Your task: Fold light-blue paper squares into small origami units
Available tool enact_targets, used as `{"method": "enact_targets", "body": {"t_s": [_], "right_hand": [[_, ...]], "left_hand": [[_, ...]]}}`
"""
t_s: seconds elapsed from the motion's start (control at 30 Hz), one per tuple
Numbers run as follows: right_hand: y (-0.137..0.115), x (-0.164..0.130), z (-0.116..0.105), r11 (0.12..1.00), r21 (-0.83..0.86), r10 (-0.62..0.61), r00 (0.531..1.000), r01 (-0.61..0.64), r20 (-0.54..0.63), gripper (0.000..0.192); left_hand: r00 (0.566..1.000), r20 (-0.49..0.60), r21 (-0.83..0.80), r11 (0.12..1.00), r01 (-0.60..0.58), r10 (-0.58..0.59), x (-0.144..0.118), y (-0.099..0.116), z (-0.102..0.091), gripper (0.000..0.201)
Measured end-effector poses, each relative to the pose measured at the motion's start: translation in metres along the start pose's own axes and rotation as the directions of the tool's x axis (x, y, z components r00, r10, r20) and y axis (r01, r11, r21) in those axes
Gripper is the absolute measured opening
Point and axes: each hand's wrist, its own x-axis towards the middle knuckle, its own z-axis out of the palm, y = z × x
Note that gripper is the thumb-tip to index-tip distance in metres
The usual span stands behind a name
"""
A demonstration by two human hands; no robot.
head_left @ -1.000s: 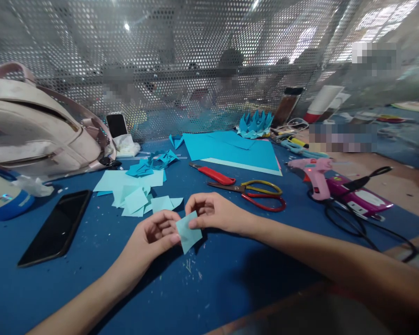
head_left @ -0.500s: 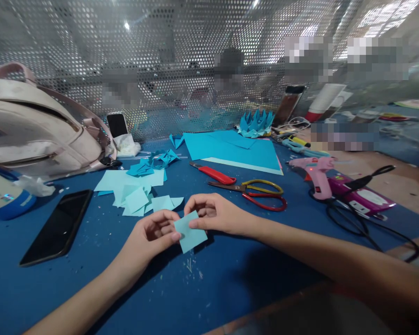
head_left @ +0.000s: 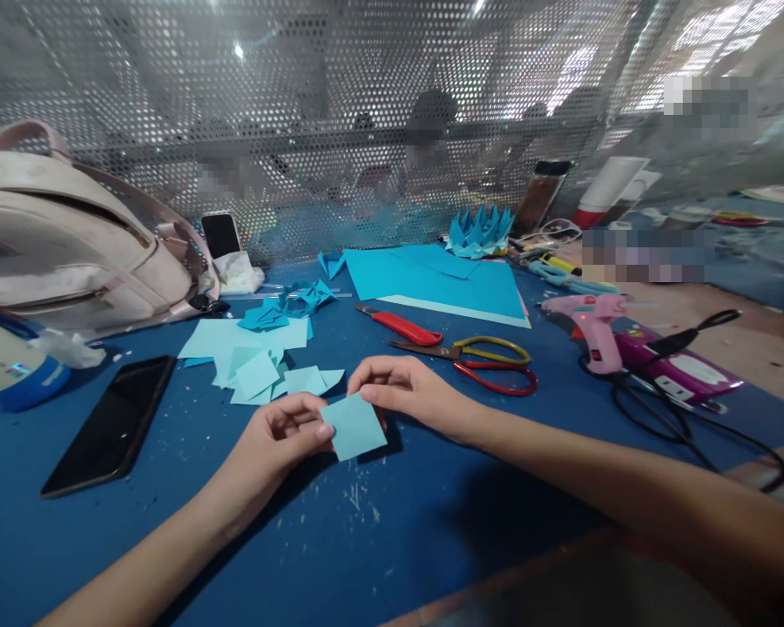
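Note:
A small light-blue paper square is held just above the blue table. My left hand pinches its left edge between thumb and fingers. At its upper right corner, my right hand grips it with the thumb in front; the other fingers are partly hidden behind. Several loose light-blue paper pieces lie beyond my left hand. Past my right hand rest scissors with one yellow and one red handle, and a red utility knife.
A black phone lies at left, near a pale backpack. Larger blue sheets and a folded blue paper piece are at the back. On the right sit a pink glue gun, a purple box and black cables.
The paper square has turned and shows more of its face. My right thumb has shifted up from its middle to its upper corner, while my left hand keeps its pinch.

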Motion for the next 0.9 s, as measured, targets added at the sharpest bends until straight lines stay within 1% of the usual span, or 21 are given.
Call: {"method": "enact_targets", "body": {"t_s": [0.17, 0.27, 0.43, 0.6, 0.67, 0.8, 0.9], "right_hand": [[0.003, 0.000, -0.001, 0.996, 0.094, -0.001, 1.000, 0.003, -0.019, 0.033], [0.003, 0.000, -0.001, 0.995, 0.093, -0.014, 0.999, 0.018, -0.036, 0.034], [0.003, 0.002, -0.002, 0.999, 0.001, -0.039, 0.998, 0.039, -0.055, 0.026], [0.005, 0.002, -0.002, 0.996, -0.090, -0.014, 0.999, 0.012, -0.030, 0.022], [0.004, 0.001, -0.002, 0.989, -0.147, -0.025, 0.999, 0.021, -0.028, 0.021], [0.000, -0.002, 0.003, 0.942, -0.328, -0.073, 0.997, 0.072, 0.008, 0.018], [0.001, -0.005, 0.007, 0.888, -0.442, -0.111, 0.992, 0.125, 0.058, 0.017]], "left_hand": [[1.000, -0.029, 0.009, 1.000, -0.012, 0.013, 0.000, -0.001, -0.001, 0.021], [0.999, -0.048, 0.030, 0.999, -0.021, 0.022, 0.001, -0.002, -0.002, 0.020], [0.996, -0.083, 0.083, 0.996, -0.033, 0.040, 0.001, -0.002, -0.003, 0.021], [0.989, -0.126, 0.149, 0.987, -0.062, 0.082, -0.001, 0.000, -0.001, 0.017], [0.984, -0.144, 0.188, 0.979, -0.075, 0.103, -0.002, 0.001, 0.001, 0.015], [0.974, -0.167, 0.309, 0.946, -0.097, 0.154, -0.005, 0.003, 0.007, 0.014], [0.970, -0.169, 0.345, 0.932, -0.109, 0.176, -0.007, 0.004, 0.012, 0.014]]}}
